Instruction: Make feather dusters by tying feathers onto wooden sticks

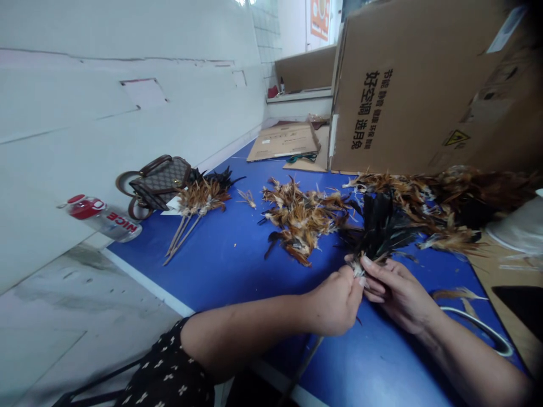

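Observation:
My left hand is closed around the base of a bunch of black feathers, and a thin stick runs down from under that hand. My right hand pinches the same feather base from the right with its fingers curled. Both hands hover just above the blue table. A loose pile of brown and orange feathers lies beyond my left hand. A longer heap of brown feathers stretches along the right.
Finished feather sticks lie at the left by a brown handbag and a red-capped bottle. A big cardboard box stands at the back right, flat cardboard behind. A white cord loop lies by my right wrist.

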Available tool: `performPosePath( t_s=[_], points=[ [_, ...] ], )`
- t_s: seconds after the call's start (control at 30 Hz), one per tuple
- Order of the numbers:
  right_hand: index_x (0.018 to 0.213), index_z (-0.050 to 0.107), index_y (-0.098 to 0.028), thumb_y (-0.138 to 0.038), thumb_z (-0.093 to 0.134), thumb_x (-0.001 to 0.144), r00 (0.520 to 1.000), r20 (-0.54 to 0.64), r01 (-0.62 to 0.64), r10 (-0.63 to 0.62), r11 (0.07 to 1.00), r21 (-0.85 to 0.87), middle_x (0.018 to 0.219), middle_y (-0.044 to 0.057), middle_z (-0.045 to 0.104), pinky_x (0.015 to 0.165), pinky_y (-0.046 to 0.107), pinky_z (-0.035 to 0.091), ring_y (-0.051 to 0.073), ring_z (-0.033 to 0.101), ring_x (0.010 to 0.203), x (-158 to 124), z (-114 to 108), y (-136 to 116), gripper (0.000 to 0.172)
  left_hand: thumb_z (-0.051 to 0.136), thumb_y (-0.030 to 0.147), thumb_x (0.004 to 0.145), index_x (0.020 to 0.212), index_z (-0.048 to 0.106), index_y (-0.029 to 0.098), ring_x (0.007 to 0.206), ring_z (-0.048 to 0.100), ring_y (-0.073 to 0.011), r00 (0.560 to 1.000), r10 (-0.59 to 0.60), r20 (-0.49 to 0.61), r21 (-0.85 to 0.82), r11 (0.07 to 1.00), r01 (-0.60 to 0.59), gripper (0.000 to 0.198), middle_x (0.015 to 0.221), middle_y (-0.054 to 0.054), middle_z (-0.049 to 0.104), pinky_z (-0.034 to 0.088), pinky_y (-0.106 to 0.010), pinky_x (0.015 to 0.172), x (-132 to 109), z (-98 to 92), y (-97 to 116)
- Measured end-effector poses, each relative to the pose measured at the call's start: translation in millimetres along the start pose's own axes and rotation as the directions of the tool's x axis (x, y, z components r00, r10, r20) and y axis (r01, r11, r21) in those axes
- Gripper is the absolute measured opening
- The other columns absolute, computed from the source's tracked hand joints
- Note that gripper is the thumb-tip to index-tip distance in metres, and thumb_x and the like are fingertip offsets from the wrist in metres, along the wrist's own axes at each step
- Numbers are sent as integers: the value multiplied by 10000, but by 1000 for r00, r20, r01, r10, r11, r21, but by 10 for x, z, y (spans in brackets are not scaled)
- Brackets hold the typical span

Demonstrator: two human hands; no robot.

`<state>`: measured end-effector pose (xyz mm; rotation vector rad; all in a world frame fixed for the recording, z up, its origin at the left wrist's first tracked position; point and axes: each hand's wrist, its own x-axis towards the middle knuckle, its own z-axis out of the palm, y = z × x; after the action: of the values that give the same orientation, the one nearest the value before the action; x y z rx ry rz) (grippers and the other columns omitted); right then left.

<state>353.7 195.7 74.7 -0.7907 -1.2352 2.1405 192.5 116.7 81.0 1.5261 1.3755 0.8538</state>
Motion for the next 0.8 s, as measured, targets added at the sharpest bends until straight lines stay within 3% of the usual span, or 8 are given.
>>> performPosePath(
  t_s=[0.13,0.37,0.63,0.8],
  points=[
    [542,411,-216,-612,917,815,999,-52,11,-11,1000,-1,547,-102,210,498,272,148,61,142,535,19,-3,66,698,500,458,1089,1019,526,216,661,565,-149,999,-32,27,-121,992,35,253,693,21,523,498,-291,660,5,32,-19],
    [476,341,-234,-648,905,811,994,-97,46,-54,996,-81,521,-93,223,508,282,187,64,180,528,18,4,78,776,455,603,1085,974,389,247,466,459,-78,964,-185,191,-302,923,237,379,705,79,467,419,-215,425,27,22,12],
    [460,404,-229,-703,898,780,990,-123,44,-65,985,-168,477,-69,300,516,298,191,76,233,507,13,-28,74,755,578,676,1013,1040,382,257,525,427,-39,954,-241,176,-579,759,299,463,916,46,520,384,-196,444,14,111,26],
    [446,369,-236,-718,890,776,992,-114,37,-60,980,-196,464,-73,288,522,304,178,71,217,500,-14,7,18,783,562,642,1031,1035,439,227,525,372,-33,948,-229,220,-573,756,316,432,843,53,476,336,-199,478,-5,72,77]
  ],
)
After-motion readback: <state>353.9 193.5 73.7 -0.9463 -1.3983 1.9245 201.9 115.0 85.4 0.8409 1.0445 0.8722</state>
